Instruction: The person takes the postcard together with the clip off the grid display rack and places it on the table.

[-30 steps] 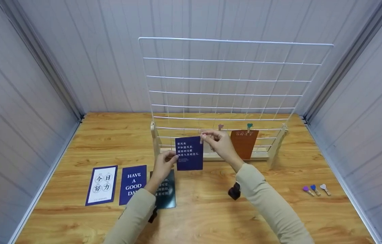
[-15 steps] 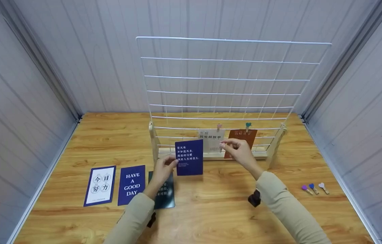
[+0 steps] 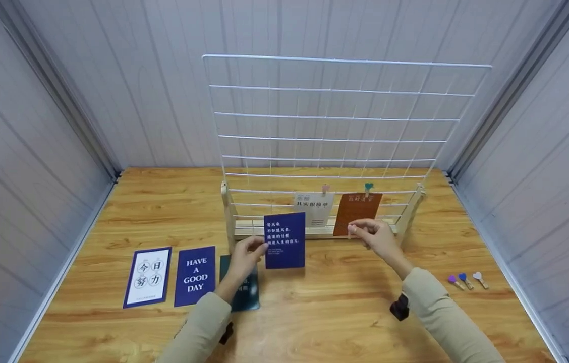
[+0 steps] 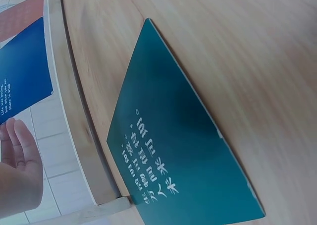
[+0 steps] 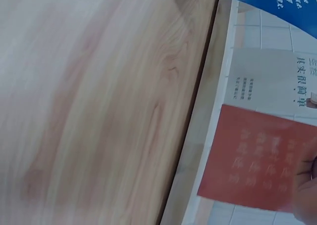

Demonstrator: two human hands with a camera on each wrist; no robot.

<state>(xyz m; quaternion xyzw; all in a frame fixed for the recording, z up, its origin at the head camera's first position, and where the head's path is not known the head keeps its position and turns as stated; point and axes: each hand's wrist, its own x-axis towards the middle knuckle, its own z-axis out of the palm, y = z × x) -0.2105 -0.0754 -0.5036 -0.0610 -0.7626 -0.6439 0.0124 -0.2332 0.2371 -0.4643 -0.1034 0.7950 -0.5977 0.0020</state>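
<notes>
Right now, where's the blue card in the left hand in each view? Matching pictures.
Head: blue card is centred, below mid-height, its left edge in the left hand.
Left wrist: blue card is at the left edge, mostly upper half, cut off.
Right wrist: blue card is in the top right corner, cut off.
Shared landmark: orange card, visible in all three.

The blue card [image 3: 285,241] looks papery and smooth.

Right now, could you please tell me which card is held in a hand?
The dark blue card with small white writing, pinched in the left hand; the orange card and white card hang on the rack, three others lie on the table.
</notes>
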